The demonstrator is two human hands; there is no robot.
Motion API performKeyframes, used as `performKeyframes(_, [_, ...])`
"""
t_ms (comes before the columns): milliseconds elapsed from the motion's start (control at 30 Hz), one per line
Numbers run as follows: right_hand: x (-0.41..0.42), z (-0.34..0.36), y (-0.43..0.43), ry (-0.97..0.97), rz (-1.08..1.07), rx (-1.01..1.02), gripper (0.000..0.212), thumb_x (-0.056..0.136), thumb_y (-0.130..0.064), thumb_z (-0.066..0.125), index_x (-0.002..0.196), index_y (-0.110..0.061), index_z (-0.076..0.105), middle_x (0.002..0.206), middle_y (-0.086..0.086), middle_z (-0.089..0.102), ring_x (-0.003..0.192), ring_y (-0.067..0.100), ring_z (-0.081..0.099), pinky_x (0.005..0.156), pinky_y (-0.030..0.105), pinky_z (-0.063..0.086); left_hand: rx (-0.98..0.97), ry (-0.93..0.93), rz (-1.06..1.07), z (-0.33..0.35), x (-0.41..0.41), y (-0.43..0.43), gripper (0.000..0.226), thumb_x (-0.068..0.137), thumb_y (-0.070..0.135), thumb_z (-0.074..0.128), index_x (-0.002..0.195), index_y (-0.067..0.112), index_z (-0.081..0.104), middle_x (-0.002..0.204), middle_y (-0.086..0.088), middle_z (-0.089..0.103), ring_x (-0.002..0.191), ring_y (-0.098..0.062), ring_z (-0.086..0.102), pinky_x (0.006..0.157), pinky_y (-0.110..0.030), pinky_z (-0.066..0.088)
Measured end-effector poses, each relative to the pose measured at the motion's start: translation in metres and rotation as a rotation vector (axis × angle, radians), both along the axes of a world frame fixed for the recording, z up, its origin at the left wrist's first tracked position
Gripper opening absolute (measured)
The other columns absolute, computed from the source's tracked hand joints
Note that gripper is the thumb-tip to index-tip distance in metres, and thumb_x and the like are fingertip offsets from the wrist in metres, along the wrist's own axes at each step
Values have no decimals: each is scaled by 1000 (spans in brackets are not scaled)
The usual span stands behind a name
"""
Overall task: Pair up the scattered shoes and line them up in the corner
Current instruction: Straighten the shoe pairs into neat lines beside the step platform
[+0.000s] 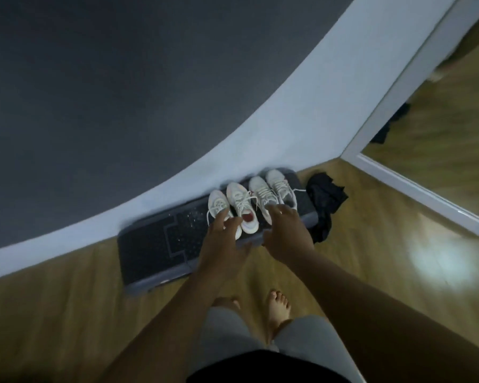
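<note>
- The left hand reaches forward over the near edge of the platform, fingers loosely spread and curled a little; its fingertips lie over the heel of the leftmost shoe, though motion blur hides whether they press on it or only hover.
- The right hand is stretched out beside it, fingers apart and open, its tips over the heel of the third shoe; it clamps nothing that can be seen.
- The two hands are a little apart, with the second shoe showing between them, its reddish insole visible at the opening.
- Four pale lace-up shoes stand in one row, side by side and nearly touching, toes toward the wall; the fourth shoe is at the right end.
- They all sit on a dark low platform that lies along the white skirting, close to the room's corner.
- A dark crumpled cloth lies on the wooden floor just beside the platform's right end.
- A white-framed mirror leans at the right.
- The person's bare feet stand on the floor below the arms.
</note>
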State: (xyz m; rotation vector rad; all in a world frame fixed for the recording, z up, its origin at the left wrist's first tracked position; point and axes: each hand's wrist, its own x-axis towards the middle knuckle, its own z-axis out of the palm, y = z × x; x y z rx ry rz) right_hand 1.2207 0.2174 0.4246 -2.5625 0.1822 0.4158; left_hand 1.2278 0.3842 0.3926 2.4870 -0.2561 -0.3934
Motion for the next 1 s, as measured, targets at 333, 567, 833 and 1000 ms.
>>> performKeyframes(333, [-147, 75, -6, -87, -512, -125, 54, 92, -17, 53, 143, -22, 37, 141, 6, 43, 129, 27, 39, 98, 43, 46, 14, -152, -521, 80, -38, -44, 42, 82, 32, 69, 120, 20, 57, 139, 0, 41, 120, -27, 49, 95, -43, 48])
performKeyframes(567, [-330, 103, 24, -30, -939, -195, 54, 90, -21, 53, 142, -22, 39, 144, 8, 42, 131, 30, 40, 100, 42, 44, 11, -117, -1026, 102, -181, -94, 52, 89, 42, 64, 135, 22, 49, 140, 6, 40, 124, -22, 47, 98, -37, 46])
performKeyframes(833, [-575, 118, 73, 51, -1444, -245, 59, 93, -25, 52, 149, -24, 31, 150, 6, 37, 134, 30, 38, 104, 41, 39, -83, -118, -1491, 126, -427, -120, 40, 87, 34, 66, 122, 17, 59, 125, -4, 53, 116, -25, 54, 95, -34, 45])
performKeyframes(1000, [-740, 115, 116, 75, -1680, -289, 57, 95, -29, 49, 149, -27, 31, 148, 3, 38, 133, 28, 39, 100, 42, 38, -126, -117, -1732, 127, -605, -106, 40, 88, 33, 64, 124, 17, 58, 123, -3, 53, 114, -23, 54, 96, -29, 42])
